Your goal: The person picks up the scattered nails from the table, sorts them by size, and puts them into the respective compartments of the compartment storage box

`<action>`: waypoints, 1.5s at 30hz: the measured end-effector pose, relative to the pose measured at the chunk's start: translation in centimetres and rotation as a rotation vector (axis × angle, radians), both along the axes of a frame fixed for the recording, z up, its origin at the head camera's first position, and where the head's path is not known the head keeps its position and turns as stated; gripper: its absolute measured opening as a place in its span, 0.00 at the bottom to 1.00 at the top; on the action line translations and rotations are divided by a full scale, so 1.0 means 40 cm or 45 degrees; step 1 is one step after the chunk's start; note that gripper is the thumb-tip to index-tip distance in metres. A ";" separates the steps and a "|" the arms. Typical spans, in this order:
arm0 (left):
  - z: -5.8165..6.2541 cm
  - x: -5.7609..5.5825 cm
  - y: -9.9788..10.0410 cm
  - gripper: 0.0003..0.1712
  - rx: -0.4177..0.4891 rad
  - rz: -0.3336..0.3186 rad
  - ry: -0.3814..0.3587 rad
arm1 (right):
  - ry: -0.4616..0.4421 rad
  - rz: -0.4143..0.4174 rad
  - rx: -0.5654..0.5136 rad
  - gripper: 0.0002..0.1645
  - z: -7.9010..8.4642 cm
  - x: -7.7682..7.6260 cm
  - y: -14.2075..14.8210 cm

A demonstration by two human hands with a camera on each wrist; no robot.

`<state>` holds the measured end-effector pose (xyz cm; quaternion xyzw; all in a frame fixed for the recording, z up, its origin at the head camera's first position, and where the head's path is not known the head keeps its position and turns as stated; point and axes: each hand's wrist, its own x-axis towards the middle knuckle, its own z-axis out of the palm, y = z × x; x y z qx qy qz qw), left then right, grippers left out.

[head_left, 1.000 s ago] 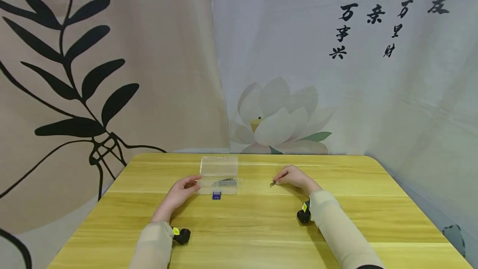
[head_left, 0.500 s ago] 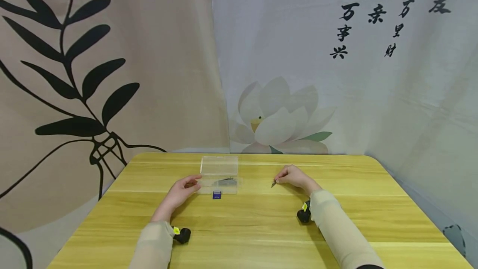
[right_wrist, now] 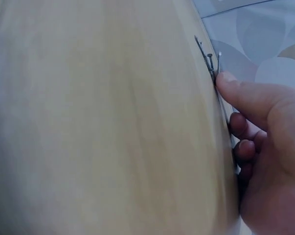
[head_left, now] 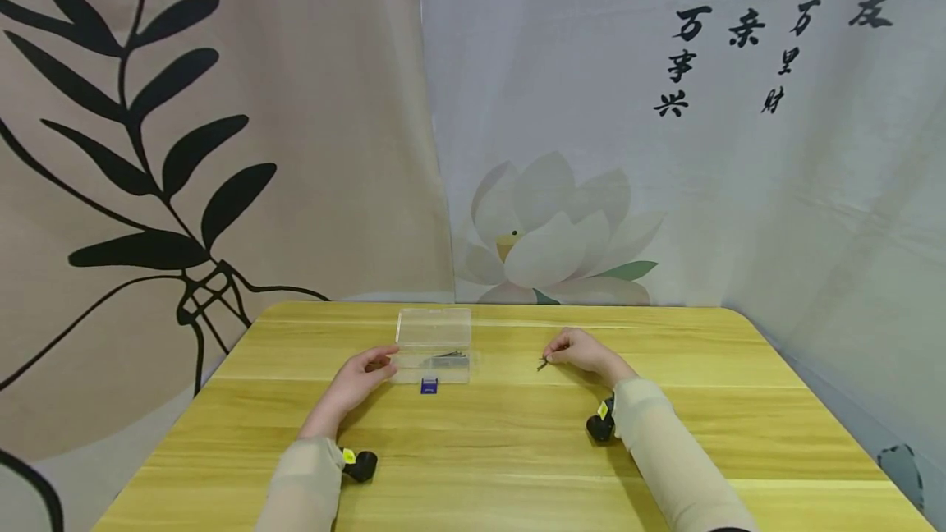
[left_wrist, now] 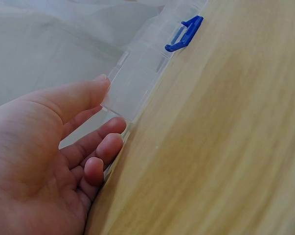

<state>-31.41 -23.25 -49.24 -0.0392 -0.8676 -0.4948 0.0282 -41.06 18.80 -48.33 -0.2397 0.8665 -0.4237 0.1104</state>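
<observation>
A clear plastic box (head_left: 432,377) stands on the table with its lid (head_left: 433,327) raised at the back. Thin dark nails (head_left: 448,355) lie inside, and a blue latch (head_left: 429,386) sticks out at the front. My left hand (head_left: 357,384) holds the box's left end, its thumb (left_wrist: 91,93) at the upper edge and the other fingers bent by the lower corner. To the right of the box, my right hand (head_left: 584,351) pinches a few dark nails (right_wrist: 209,59) between thumb and fingertips, low over the tabletop. Their lower parts are hidden by the thumb.
The wooden table (head_left: 473,450) reaches back to a printed cloth (head_left: 355,146) with leaves, a flower and writing. A small black camera (head_left: 360,466) sits at the left wrist, and another black camera (head_left: 601,424) at the right.
The nails in my right hand have shifted slightly between the fingertips and point a little differently. My left hand and the box stay where they were.
</observation>
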 end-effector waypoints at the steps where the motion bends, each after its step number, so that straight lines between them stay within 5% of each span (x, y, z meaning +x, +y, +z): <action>1: 0.000 0.000 0.000 0.23 0.001 -0.001 -0.004 | 0.004 0.008 0.004 0.06 -0.001 0.000 0.000; 17: -0.003 0.000 -0.003 0.24 0.006 0.002 0.002 | -0.038 0.046 -0.075 0.10 0.002 -0.016 0.008; 25: -0.007 0.000 -0.004 0.23 -0.005 -0.004 0.006 | -0.021 -0.026 -0.026 0.13 0.064 -0.014 -0.007; 45: -0.005 0.000 -0.010 0.22 0.056 -0.023 0.020 | 0.126 -0.011 0.012 0.11 0.218 -0.050 -0.052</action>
